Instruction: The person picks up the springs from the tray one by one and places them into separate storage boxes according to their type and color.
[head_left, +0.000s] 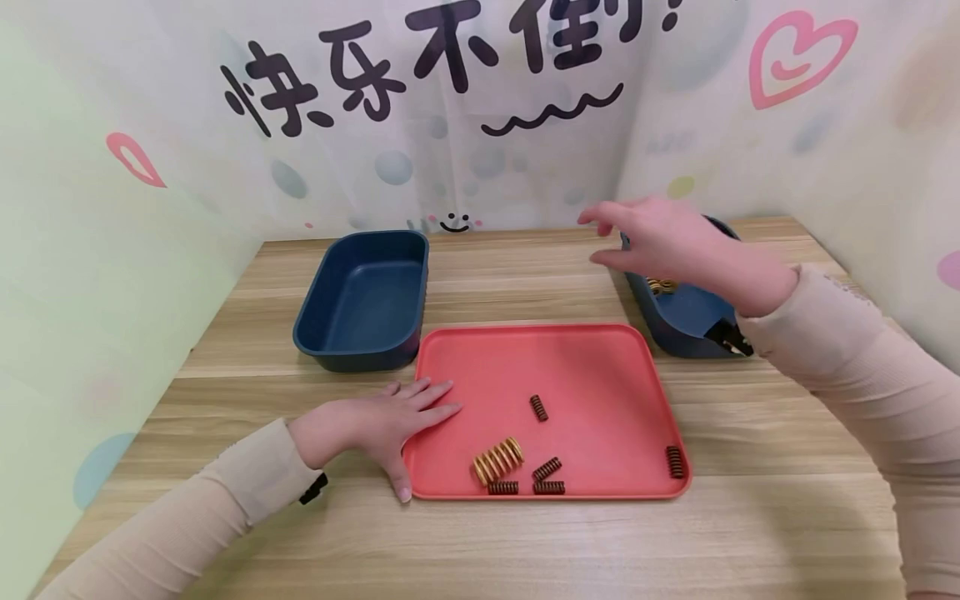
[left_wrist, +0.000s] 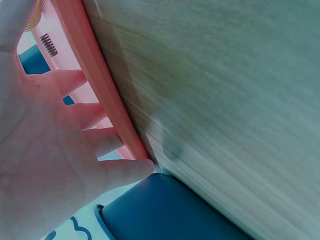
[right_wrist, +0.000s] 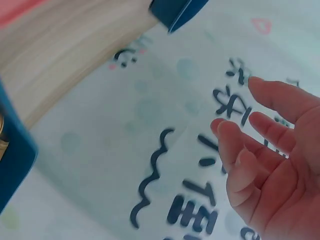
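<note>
Bright, diffuse light fills the head view, leaving a soft shadow by the tabletop's (head_left: 585, 550) right edge and slight blur on the right hand (head_left: 663, 242); the left-wrist view carries a blue-green cast.

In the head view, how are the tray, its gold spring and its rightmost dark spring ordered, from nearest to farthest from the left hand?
1. Tray: touched by the left hand.
2. Gold spring: right of the hand.
3. Rightmost dark spring: tray's right edge.
</note>
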